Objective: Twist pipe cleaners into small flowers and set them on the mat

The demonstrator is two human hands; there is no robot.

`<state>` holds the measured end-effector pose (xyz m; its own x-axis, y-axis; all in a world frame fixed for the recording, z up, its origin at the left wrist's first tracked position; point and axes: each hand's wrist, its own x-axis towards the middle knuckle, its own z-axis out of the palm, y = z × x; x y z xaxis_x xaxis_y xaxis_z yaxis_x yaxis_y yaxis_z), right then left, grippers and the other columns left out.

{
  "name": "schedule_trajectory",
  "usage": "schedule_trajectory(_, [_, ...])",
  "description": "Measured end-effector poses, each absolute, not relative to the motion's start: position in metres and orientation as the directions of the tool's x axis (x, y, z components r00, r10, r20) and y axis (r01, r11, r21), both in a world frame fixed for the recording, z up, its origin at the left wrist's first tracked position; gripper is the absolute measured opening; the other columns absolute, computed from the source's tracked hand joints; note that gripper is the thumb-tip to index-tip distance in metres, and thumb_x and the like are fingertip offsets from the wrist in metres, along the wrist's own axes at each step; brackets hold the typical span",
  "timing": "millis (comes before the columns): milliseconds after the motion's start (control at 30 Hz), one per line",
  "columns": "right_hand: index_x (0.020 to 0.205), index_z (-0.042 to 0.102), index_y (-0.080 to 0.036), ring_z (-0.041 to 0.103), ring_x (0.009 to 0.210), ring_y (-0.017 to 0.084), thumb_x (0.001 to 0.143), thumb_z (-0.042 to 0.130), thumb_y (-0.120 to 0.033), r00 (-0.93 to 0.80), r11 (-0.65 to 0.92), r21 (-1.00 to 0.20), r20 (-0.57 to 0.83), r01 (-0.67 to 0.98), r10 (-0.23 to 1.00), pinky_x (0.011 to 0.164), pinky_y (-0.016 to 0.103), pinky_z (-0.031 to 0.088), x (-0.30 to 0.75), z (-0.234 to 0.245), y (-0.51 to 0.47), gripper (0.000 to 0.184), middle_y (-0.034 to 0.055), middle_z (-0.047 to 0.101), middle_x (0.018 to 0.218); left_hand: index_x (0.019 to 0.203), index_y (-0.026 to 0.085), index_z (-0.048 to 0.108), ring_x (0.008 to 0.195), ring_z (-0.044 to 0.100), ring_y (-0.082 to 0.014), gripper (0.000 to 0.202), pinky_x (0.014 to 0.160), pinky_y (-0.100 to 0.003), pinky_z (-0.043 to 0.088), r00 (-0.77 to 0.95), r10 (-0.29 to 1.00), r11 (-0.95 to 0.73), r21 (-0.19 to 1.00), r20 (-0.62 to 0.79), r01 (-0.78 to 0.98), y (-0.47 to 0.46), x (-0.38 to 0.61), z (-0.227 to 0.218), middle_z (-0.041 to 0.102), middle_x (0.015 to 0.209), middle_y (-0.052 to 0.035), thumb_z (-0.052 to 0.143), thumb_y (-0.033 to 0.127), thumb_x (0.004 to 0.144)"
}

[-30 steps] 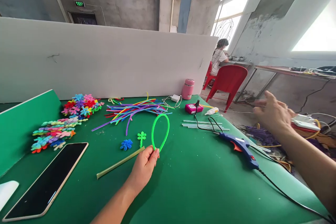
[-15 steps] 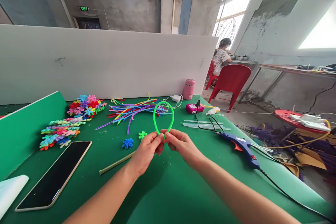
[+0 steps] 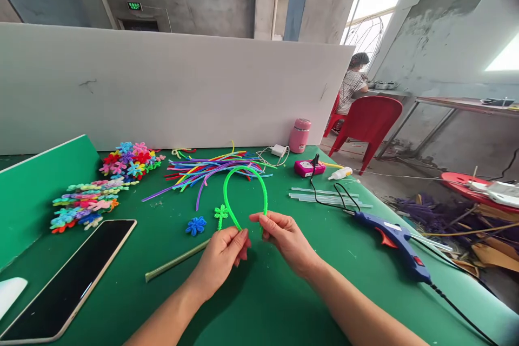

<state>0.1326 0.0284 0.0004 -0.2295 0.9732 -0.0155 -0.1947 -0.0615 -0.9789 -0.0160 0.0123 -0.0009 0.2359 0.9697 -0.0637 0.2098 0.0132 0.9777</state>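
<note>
A bright green pipe cleaner (image 3: 244,171) is bent into an arch above the green table (image 3: 284,303). My left hand (image 3: 222,254) pinches its left end, and my right hand (image 3: 284,238) pinches its right end. The two ends sit a little apart. Just beyond my left hand lie a small green pipe-cleaner flower (image 3: 221,212) and a blue one (image 3: 196,225). A thin olive stick (image 3: 174,262) lies on the table, its near end under my left hand.
Loose coloured pipe cleaners (image 3: 211,168) and a heap of finished flowers (image 3: 101,186) lie at the back left. A phone (image 3: 68,281) is at the left, a blue glue gun (image 3: 395,240) with cord and glue sticks (image 3: 324,195) at the right. A person sits beyond red chairs (image 3: 367,119).
My right hand came in from the far right and took one end of the green loop. The loop's ends, first pinched together, have since been pulled slightly apart.
</note>
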Motion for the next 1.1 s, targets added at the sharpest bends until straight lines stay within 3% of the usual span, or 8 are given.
schedule_trajectory(167, [0.081, 0.068, -0.014, 0.038, 0.055, 0.007, 0.066, 0.066, -0.04, -0.265, -0.029, -0.986, 0.016, -0.166, 0.964, 0.056, 0.023, 0.032, 0.134, -0.002, 0.029, 0.031, -0.003, 0.049, 0.058, 0.063, 0.015, 0.053, 0.05, 0.043, -0.0124, 0.035, 0.049, -0.024, 0.032, 0.32, 0.941, -0.018, 0.927, -0.11, 0.374, 0.008, -0.013, 0.002, 0.047, 0.052, 0.0014, 0.039, 0.043, 0.08])
schedule_trajectory(300, [0.085, 0.067, -0.013, 0.046, 0.058, 0.008, 0.067, 0.066, -0.037, -0.426, -0.073, -0.981, 0.01, -0.179, 0.904, 0.06, 0.024, 0.036, 0.138, -0.002, 0.026, 0.029, -0.001, 0.055, 0.063, 0.058, 0.018, 0.047, 0.049, 0.041, -0.0114, 0.035, 0.049, -0.024, 0.031, 0.45, 0.874, 0.026, 0.943, -0.183, 0.332, 0.004, -0.013, 0.006, 0.043, 0.05, 0.0029, 0.039, 0.043, 0.08])
schedule_trajectory(433, [0.076, 0.064, -0.011, 0.053, 0.056, 0.011, 0.067, 0.066, -0.036, -0.578, -0.139, -0.964, 0.017, -0.225, 0.816, 0.059, 0.027, 0.041, 0.138, 0.0, 0.02, 0.026, 0.0009, 0.057, 0.062, 0.048, 0.019, 0.039, 0.046, 0.035, -0.0105, 0.039, 0.048, -0.024, 0.029, 0.52, 0.833, 0.04, 0.957, -0.19, 0.286, 0.002, -0.013, 0.006, 0.036, 0.044, 0.0038, 0.043, 0.044, 0.078])
schedule_trajectory(567, [0.067, 0.06, -0.012, 0.051, 0.049, 0.009, 0.07, 0.064, -0.033, -0.509, -0.133, -0.947, 0.037, -0.293, 0.86, 0.052, 0.024, 0.039, 0.135, -0.001, 0.019, 0.022, -0.0007, 0.055, 0.055, 0.057, 0.016, 0.05, 0.047, 0.039, -0.0107, 0.035, 0.048, -0.023, 0.03, 0.454, 0.875, 0.076, 0.973, -0.17, 0.219, 0.001, -0.011, 0.003, 0.042, 0.048, 0.0033, 0.045, 0.045, 0.078])
schedule_trajectory(700, [0.07, 0.063, -0.013, 0.047, 0.053, 0.007, 0.068, 0.067, -0.031, -0.395, -0.162, -0.919, -0.007, -0.36, 0.919, 0.055, 0.023, 0.037, 0.136, -0.003, 0.023, 0.019, -0.0016, 0.054, 0.06, 0.068, 0.014, 0.059, 0.052, 0.042, -0.0109, 0.03, 0.051, -0.023, 0.033, 0.342, 0.933, 0.065, 0.987, -0.113, 0.15, 0.001, -0.009, 0.003, 0.049, 0.054, 0.0015, 0.049, 0.041, 0.077])
schedule_trajectory(900, [0.087, 0.064, -0.016, 0.045, 0.054, 0.008, 0.066, 0.067, -0.03, -0.383, -0.239, -0.894, -0.084, -0.378, 0.92, 0.059, 0.024, 0.035, 0.14, -0.004, 0.025, 0.025, -0.0047, 0.05, 0.053, 0.067, 0.014, 0.059, 0.055, 0.045, -0.0112, 0.023, 0.054, -0.024, 0.036, 0.313, 0.939, 0.172, 0.983, -0.144, -0.065, 0.003, -0.011, 0.005, 0.054, 0.059, -0.0001, 0.052, 0.034, 0.077])
schedule_trajectory(1100, [0.089, 0.062, -0.014, 0.049, 0.055, 0.008, 0.067, 0.065, -0.027, -0.433, -0.183, -0.93, -0.028, -0.32, 0.901, 0.059, 0.024, 0.034, 0.139, -0.002, 0.023, 0.026, -0.0048, 0.053, 0.056, 0.06, 0.014, 0.054, 0.056, 0.045, -0.0112, 0.026, 0.054, -0.024, 0.035, 0.311, 0.936, 0.19, 0.98, -0.165, -0.052, 0.003, -0.011, 0.006, 0.053, 0.059, -0.0007, 0.05, 0.033, 0.077])
